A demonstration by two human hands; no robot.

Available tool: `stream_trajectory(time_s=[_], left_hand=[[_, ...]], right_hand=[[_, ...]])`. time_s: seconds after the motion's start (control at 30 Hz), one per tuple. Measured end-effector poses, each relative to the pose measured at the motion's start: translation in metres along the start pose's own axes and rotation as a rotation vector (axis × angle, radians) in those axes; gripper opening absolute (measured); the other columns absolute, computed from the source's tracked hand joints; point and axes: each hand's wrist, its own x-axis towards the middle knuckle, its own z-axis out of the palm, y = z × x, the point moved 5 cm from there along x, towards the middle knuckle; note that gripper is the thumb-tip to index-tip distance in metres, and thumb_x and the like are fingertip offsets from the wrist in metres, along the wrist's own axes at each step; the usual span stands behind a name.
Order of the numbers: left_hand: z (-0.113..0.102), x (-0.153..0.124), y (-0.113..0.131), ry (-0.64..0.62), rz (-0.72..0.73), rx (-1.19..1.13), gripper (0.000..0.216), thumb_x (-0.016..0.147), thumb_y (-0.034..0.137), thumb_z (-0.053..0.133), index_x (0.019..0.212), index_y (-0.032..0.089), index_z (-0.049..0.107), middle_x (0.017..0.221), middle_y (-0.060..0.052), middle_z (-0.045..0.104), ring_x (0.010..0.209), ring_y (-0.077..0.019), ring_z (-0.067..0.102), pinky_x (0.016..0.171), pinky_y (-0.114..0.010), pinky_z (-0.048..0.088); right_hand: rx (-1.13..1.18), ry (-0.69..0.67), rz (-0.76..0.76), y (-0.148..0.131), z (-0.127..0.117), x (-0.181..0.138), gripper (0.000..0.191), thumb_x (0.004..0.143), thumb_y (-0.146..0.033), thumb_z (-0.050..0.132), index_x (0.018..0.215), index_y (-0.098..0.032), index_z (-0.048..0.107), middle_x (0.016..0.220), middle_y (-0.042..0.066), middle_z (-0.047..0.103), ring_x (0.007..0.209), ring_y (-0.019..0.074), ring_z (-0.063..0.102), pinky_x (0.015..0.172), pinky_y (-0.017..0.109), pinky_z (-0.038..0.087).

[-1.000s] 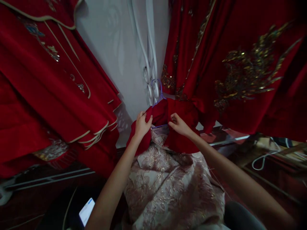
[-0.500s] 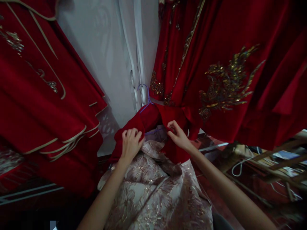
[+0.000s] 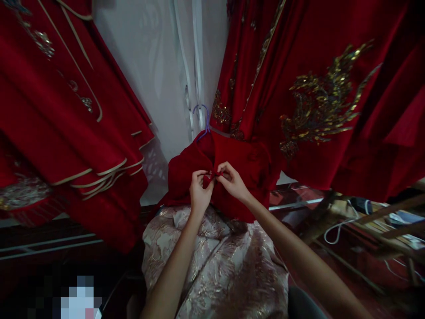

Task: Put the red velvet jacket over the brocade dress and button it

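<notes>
A small red velvet jacket (image 3: 186, 175) hangs on a purple hanger (image 3: 203, 120) hooked to a white rail. Under it falls a pale pink and gold brocade skirt (image 3: 219, 266). My left hand (image 3: 200, 191) and my right hand (image 3: 231, 180) meet at the jacket's front opening. Both pinch the two red front edges together around a small fastening that is too small to make out.
A large red embroidered robe (image 3: 66, 115) hangs at the left, another with gold embroidery (image 3: 318, 102) at the right. A white wall (image 3: 156, 71) lies between them. Wooden slats and a white cord (image 3: 341, 226) lie low at the right. A blurred patch shows bottom left.
My hands have come together from the jacket's two sides to its centre front, and the red fronts are now drawn closed over the skirt's top. The view shifted slightly.
</notes>
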Motion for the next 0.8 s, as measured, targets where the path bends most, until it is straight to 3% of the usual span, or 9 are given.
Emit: stream_trajectory(time_s=[0.13,0.33,0.53,0.67,0.8], left_hand=[[-0.002,-0.002,-0.005,0.017,-0.045,-0.114,0.019,0.072,0.021,0.061,0.088,0.018,0.051,0.086,-0.005,0.062,0.083,-0.0137,0.063,0.078,-0.026,0.05],[-0.006,0.0,0.001,-0.134,-0.064,-0.186,0.012,0.072,0.014,0.056,0.083,0.016,0.059,0.088,-0.006,0.066,0.086,-0.0144,0.063,0.084,-0.028,0.048],[-0.01,-0.002,0.011,-0.178,0.069,0.027,0.019,0.076,0.015,0.052,0.094,0.02,0.056,0.095,-0.004,0.064,0.09,-0.0151,0.061,0.084,-0.028,0.048],[-0.01,0.004,0.023,-0.297,0.187,0.19,0.016,0.076,0.012,0.05,0.088,0.021,0.052,0.089,-0.001,0.063,0.085,-0.014,0.061,0.08,-0.026,0.047],[-0.012,0.011,0.033,-0.332,0.227,0.197,0.005,0.08,0.018,0.049,0.083,0.021,0.052,0.084,-0.001,0.062,0.076,-0.012,0.061,0.069,-0.022,0.049]], right_hand=[[0.048,-0.078,0.041,-0.002,0.001,0.0,0.02,0.07,-0.021,0.056,0.087,-0.024,0.047,0.088,0.0,0.047,0.083,0.0133,0.051,0.074,0.026,0.046],[0.134,-0.065,0.095,0.001,-0.002,-0.007,0.024,0.072,-0.023,0.057,0.094,-0.024,0.05,0.091,0.001,0.054,0.08,0.0122,0.056,0.077,0.029,0.048],[0.002,-0.066,0.018,-0.006,-0.003,-0.011,0.021,0.08,-0.03,0.057,0.1,-0.021,0.056,0.097,0.004,0.061,0.087,0.0154,0.06,0.084,0.033,0.048],[-0.126,-0.033,-0.031,-0.01,-0.005,-0.009,0.022,0.082,-0.034,0.056,0.1,-0.021,0.059,0.097,0.006,0.064,0.086,0.0167,0.062,0.083,0.034,0.049],[-0.202,0.024,-0.06,-0.011,-0.005,-0.005,0.022,0.083,-0.034,0.056,0.099,-0.02,0.062,0.097,0.006,0.065,0.084,0.017,0.063,0.081,0.034,0.051]])
